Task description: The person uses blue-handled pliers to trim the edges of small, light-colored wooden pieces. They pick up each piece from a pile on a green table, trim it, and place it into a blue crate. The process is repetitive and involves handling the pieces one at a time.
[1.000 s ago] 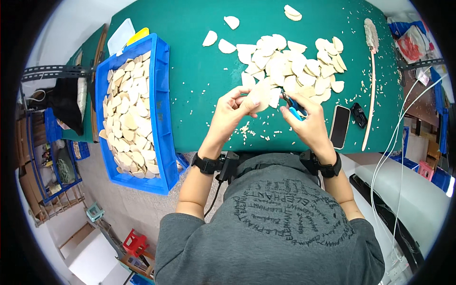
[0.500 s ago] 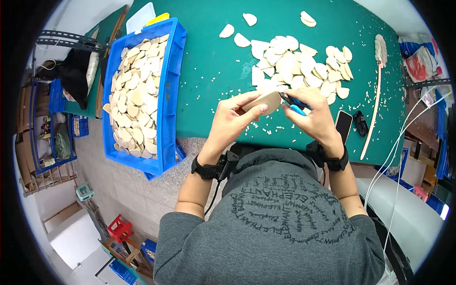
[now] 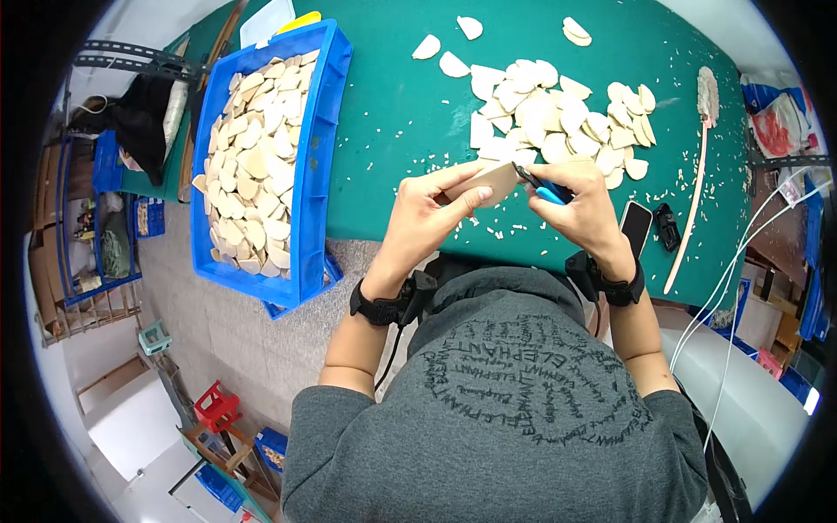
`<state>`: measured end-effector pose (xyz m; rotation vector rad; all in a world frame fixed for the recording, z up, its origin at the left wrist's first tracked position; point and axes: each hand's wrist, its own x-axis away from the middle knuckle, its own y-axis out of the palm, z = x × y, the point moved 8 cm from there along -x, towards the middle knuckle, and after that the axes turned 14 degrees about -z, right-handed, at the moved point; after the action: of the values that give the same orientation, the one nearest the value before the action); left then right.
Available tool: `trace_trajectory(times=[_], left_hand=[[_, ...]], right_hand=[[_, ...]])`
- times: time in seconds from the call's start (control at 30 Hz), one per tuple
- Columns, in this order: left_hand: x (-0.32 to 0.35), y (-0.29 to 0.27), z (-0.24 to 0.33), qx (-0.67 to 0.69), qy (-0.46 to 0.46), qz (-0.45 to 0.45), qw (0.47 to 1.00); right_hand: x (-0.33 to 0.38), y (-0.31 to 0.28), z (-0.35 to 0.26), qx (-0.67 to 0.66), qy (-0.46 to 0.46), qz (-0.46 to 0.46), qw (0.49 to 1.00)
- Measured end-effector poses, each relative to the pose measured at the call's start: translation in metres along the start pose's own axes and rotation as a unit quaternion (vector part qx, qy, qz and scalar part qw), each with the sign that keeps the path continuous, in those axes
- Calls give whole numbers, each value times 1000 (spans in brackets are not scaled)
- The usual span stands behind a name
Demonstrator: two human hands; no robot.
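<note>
While my left hand (image 3: 432, 213) pinches one pale wooden piece (image 3: 490, 181) by its near edge, my right hand (image 3: 582, 209) is closed around a small blue-handled cutter (image 3: 540, 186), whose dark tip touches the far end of that piece. Both are held just above the near edge of the green table (image 3: 392, 139), in front of my chest.

Judging by how things lie, I seem to be somewhere in the middle of the job. A loose heap of pale pieces (image 3: 558, 118) still waits on the table just beyond my hands, with a few strays toward the far edge. The blue crate (image 3: 327, 157) at the table's left edge is already filled nearly to the rim with similar pieces. Pale trimmings (image 3: 427, 166) scattered over the table between crate and heap suggest many have been cut. A phone (image 3: 636, 228) lies near my right wrist, beside a long wooden stick (image 3: 693, 200).
</note>
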<state>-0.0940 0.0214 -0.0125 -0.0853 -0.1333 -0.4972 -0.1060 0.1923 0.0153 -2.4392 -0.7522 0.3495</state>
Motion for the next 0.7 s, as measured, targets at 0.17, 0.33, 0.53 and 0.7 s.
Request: trace_trajectory(times=[0.17, 0.33, 0.53, 0.7], left_hand=[[12, -9, -15, 100, -19, -13, 995], [30, -1, -33, 274, -33, -95, 956], [68, -38, -47, 258, -17, -45, 965], [150, -170, -70, 97, -56, 241, 964]], right_hand=[[-10, 22, 22, -244, 115, 17, 963], [-34, 66, 4, -382, 93, -119, 911], [-65, 120, -9, -487, 89, -147, 856], [-77, 119, -7, -479, 81, -107, 867]])
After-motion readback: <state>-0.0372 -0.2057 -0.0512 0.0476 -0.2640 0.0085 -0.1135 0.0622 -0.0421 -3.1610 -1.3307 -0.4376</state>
